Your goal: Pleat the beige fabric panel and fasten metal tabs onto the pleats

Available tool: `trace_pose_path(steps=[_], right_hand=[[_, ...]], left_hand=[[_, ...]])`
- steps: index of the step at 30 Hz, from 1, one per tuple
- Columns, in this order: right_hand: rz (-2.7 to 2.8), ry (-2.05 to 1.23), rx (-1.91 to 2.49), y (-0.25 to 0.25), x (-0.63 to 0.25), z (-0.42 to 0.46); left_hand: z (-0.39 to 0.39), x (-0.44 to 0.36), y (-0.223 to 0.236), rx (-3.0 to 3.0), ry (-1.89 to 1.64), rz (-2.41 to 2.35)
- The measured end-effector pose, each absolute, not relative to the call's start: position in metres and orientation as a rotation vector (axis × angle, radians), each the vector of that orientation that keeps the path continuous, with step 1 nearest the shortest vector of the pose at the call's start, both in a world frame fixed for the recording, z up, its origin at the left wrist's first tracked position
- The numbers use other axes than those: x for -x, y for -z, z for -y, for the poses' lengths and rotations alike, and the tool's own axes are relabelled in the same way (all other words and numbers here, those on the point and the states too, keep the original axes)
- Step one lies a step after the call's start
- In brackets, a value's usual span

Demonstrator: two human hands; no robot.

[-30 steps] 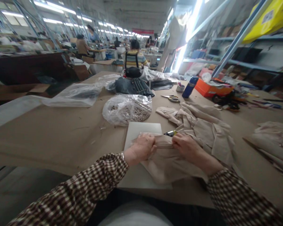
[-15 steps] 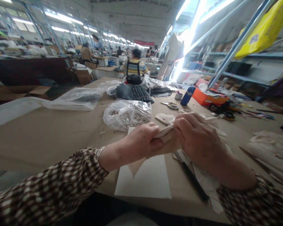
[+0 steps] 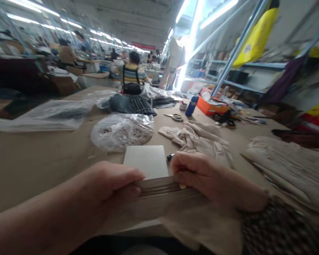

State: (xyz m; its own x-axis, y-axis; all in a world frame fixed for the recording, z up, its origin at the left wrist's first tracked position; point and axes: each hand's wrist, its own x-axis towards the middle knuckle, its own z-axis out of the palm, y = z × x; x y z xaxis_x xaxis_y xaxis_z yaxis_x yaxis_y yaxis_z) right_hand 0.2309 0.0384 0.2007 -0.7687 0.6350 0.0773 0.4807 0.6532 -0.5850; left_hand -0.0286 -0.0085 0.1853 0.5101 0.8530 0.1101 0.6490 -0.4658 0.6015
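Between my two hands a piece of beige fabric (image 3: 156,198) is stretched, with folded layers along its upper edge and its lower part hanging toward me, blurred. My left hand (image 3: 111,184) pinches the edge between thumb and fingers. My right hand (image 3: 194,173) grips the other end, and a small gold-coloured piece (image 3: 182,186) shows at its fingertips. Beyond the fabric lies a white board (image 3: 145,161), partly covered by it. The end of a dark object (image 3: 170,157) sticks out beside my right hand; the remainder is hidden.
A clear plastic bag of small pieces (image 3: 122,132) sits ahead. Scissors (image 3: 175,117), a blue bottle (image 3: 191,106) and an orange box (image 3: 211,106) stand farther back. Crumpled beige cloth (image 3: 199,138) lies ahead, and a fabric pile (image 3: 292,170) is at right. A co-worker (image 3: 134,71) sits beyond the table.
Both hands have come down and closer to me with the fabric, which is now spread wider between them. The view has turned right, and the crumpled cloth beyond is uncovered.
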Motion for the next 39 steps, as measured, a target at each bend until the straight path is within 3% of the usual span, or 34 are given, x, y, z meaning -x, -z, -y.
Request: trace_pose_path(steps=[4, 8, 13, 18, 23, 28, 39], right_hand=[[2.742, -0.529, 1.020, -0.137, -0.205, -0.067], [2.913, -0.339, 1.098, -0.060, -0.181, -0.097], [2.724, -0.319, 1.144, -0.039, -0.204, -0.105], [1.751, -0.216, 1.827, -0.057, -0.340, -0.119], [1.438, -0.312, 2.101, -0.043, -0.444, -0.134], [1.427, -0.429, 2.097, -0.031, -0.461, -0.142], [1.697, -0.636, 1.664, -0.068, -0.420, -0.183]], left_hand=[[-0.021, 0.047, -0.125, -2.295, -0.413, -1.369], [-0.032, 0.030, -0.043, -2.725, -0.371, -1.494], [-0.017, 0.014, 0.014, -2.921, -0.340, -1.482], [-0.025, 0.022, 0.023, -2.902, -0.356, -1.504], [-0.031, 0.023, 0.026, -2.910, -0.424, -1.527], [-0.030, 0.022, 0.030, -2.936, -0.494, -1.519], [-0.030, 0.023, 0.032, -2.968, -0.477, -1.537]])
